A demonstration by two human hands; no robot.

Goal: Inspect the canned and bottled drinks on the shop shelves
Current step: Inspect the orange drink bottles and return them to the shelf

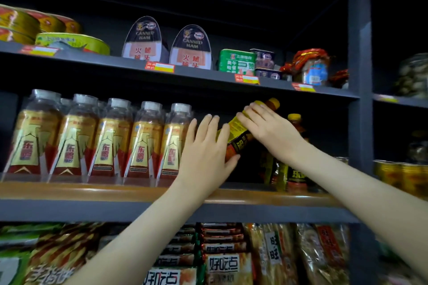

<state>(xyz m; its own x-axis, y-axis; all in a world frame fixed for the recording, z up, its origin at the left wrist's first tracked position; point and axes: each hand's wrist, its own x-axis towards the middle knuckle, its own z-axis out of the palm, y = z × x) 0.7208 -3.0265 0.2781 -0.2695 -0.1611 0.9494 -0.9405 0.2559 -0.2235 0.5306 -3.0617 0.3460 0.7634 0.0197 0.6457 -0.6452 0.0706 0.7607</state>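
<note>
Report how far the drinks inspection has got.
Done: nothing visible confirms any. In hand: one tilted yellow-capped bottle, right hand gripping its top, left hand supporting its base. Likely left: the gold-labelled bottle row, the standing dark bottles, the cans at far right.

Five gold-label bottles (111, 136) stand in the front row at middle left, with more behind, too hidden to count. Dark yellow-capped bottles: one tilted bottle (238, 139) at centre, at least one upright bottle (295, 176) at centre right. Across the upper half: one oval tin (71, 41) beside a blurred stack (20, 23) at upper left, two ham tins (143, 39), one green tin (236, 61), two small dark tins (262, 58), one red-wrapped jar (310, 67), at least four price tags (159, 67). Two hands: left hand (206, 148), right hand (271, 129).
</note>
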